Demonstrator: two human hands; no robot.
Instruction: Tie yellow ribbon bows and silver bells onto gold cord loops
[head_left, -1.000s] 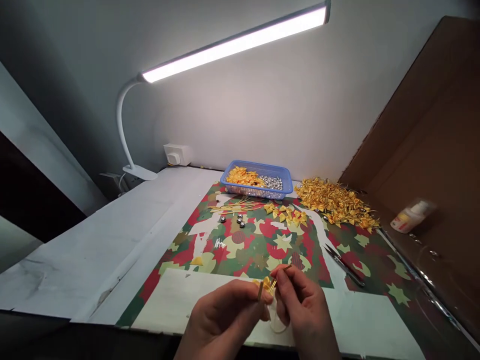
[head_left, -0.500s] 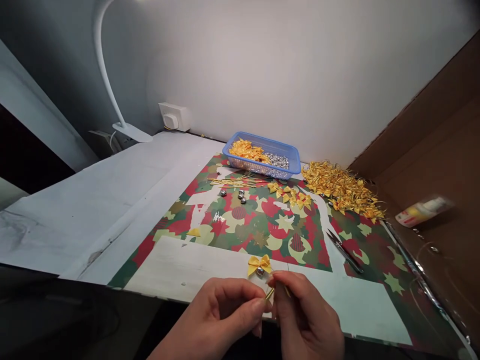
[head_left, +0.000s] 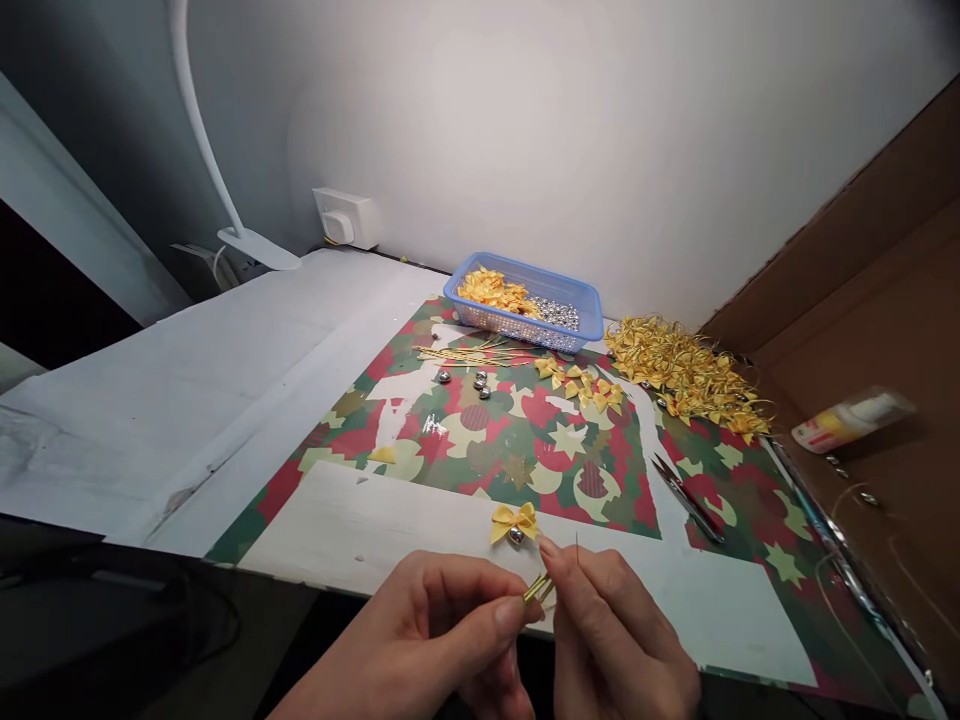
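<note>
My left hand (head_left: pixel 450 625) pinches a short length of gold cord (head_left: pixel 535 588) between thumb and finger. My right hand (head_left: pixel 615 625) is closed, its fingertips at the cord's other side; a thin dark sliver, perhaps a needle (head_left: pixel 577 545), sticks up between its fingers. Just beyond the fingertips is a yellow ribbon bow (head_left: pixel 514 520) with a silver bell (head_left: pixel 516 536) at its middle. I cannot tell whether the bow rests on the white sheet or hangs from the cord.
A blue basket (head_left: pixel 525 268) holds bows and bells. Gold cords (head_left: pixel 476 355), loose bells (head_left: pixel 481 381) and bows (head_left: pixel 598 392) lie on the patterned paper. Right of them are a heap of finished bows (head_left: pixel 679 375), scissors (head_left: pixel 686 500) and a bottle (head_left: pixel 851 420). A lamp (head_left: pixel 259 249) stands left.
The right hand's fingers have shifted slightly away from the left, showing more of the gold cord. The thin sliver now stands up from the right hand. The view has shifted a little.
</note>
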